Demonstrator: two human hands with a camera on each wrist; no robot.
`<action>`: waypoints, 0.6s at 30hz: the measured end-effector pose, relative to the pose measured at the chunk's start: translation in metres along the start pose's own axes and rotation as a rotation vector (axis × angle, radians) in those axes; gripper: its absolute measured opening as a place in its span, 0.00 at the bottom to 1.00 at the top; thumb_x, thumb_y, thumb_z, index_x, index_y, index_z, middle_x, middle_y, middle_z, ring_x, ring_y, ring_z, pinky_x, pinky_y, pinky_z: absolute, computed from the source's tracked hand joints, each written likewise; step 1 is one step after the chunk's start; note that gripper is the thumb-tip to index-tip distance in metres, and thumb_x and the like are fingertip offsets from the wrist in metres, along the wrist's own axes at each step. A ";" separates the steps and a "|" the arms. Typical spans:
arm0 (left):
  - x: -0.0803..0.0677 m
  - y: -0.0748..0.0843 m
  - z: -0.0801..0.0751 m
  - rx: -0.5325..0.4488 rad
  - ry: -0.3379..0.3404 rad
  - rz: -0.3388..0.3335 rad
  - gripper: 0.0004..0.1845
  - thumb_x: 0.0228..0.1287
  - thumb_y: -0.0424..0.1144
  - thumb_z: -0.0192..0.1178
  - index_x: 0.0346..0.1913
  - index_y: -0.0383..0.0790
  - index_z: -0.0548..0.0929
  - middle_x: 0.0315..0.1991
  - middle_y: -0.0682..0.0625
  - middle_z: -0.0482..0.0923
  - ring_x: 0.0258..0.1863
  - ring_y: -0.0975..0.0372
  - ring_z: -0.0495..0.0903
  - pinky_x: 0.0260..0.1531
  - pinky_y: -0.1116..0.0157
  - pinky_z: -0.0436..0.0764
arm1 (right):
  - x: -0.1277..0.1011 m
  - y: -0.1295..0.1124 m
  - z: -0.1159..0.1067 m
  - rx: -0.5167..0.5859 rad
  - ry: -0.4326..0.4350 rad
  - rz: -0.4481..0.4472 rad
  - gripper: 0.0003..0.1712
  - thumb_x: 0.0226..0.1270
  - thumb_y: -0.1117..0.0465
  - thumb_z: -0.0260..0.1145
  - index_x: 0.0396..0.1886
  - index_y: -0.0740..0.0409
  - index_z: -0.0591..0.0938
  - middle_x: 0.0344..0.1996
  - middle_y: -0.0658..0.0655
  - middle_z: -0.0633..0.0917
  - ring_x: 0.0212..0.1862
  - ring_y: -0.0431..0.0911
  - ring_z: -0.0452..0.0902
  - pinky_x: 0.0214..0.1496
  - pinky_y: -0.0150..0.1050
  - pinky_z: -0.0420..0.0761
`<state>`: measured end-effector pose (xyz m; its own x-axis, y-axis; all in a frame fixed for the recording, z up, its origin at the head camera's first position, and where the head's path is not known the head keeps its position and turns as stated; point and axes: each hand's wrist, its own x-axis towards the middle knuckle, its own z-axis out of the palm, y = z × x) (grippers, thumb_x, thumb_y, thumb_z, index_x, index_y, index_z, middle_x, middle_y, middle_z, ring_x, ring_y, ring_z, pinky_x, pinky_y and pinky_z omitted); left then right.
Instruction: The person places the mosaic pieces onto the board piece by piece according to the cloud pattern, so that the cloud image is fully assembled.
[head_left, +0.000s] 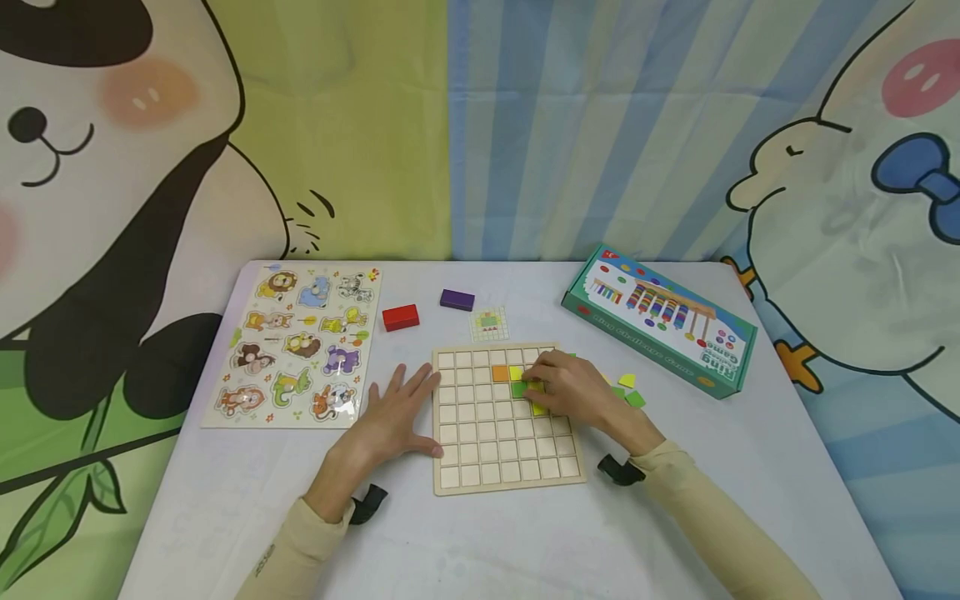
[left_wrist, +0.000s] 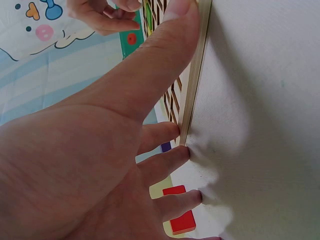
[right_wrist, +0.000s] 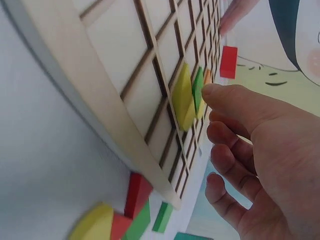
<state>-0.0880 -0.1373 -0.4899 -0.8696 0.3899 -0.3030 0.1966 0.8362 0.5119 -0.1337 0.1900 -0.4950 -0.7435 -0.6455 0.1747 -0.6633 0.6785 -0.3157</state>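
1. Wooden grid board lying flat near the bench's front edge, midway along it.
2. Left hand spread flat, fingers straight, pressing against the board's left edge.
3. Right hand over the board's upper right cells, fingertips curled onto a green tile beside yellow and orange tiles.
4. Loose tiles just off the board's right edge.

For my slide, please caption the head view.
Left hand steadies the wooden grid board; right hand places coloured tiles.
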 end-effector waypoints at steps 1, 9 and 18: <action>0.000 0.000 0.000 0.000 0.000 0.000 0.64 0.41 0.54 0.82 0.81 0.44 0.56 0.83 0.45 0.46 0.81 0.38 0.38 0.70 0.25 0.40 | -0.001 0.001 -0.002 0.006 0.003 0.011 0.15 0.60 0.55 0.78 0.45 0.53 0.90 0.40 0.50 0.85 0.37 0.40 0.79 0.35 0.35 0.81; 0.001 -0.001 0.002 0.003 -0.004 -0.005 0.65 0.41 0.55 0.81 0.81 0.44 0.56 0.83 0.46 0.46 0.82 0.38 0.38 0.70 0.25 0.40 | -0.009 0.022 -0.019 0.032 0.008 0.093 0.16 0.63 0.56 0.76 0.49 0.55 0.89 0.43 0.53 0.85 0.41 0.45 0.81 0.40 0.40 0.84; 0.001 0.000 0.001 -0.005 -0.004 -0.006 0.65 0.41 0.54 0.82 0.81 0.44 0.56 0.83 0.45 0.46 0.81 0.38 0.37 0.70 0.25 0.40 | -0.022 0.050 -0.026 0.045 0.003 0.245 0.17 0.63 0.55 0.76 0.50 0.56 0.89 0.44 0.53 0.86 0.43 0.45 0.82 0.42 0.41 0.84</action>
<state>-0.0883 -0.1369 -0.4909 -0.8688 0.3865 -0.3095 0.1892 0.8367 0.5140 -0.1521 0.2470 -0.4907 -0.8818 -0.4628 0.0911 -0.4592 0.7981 -0.3900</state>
